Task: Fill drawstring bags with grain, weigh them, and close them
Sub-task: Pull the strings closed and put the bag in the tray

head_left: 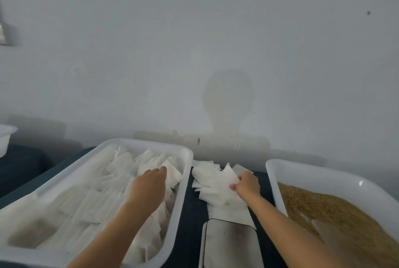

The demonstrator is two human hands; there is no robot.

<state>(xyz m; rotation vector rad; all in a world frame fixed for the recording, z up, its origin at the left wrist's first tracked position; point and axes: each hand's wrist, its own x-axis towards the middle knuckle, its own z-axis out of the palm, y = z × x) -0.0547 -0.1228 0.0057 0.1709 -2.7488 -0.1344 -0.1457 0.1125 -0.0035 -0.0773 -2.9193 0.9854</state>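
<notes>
My right hand point(247, 184) pinches an empty bag point(228, 178) off the loose pile point(210, 181) at 12 o'clock from the scale point(231, 244). My left hand point(151, 183) rests on the bags in the left tray point(138, 144), at 9 o'clock — fingers bent, can't tell if it grips one. Grain point(336, 213) sits in the right tray point(302, 165), at 3 o'clock. I think this is the pick-a-bag step; next I need to open its mouth & scoop grain in. Scale screen is cut off, the picture is blurry — no strings show.
</notes>
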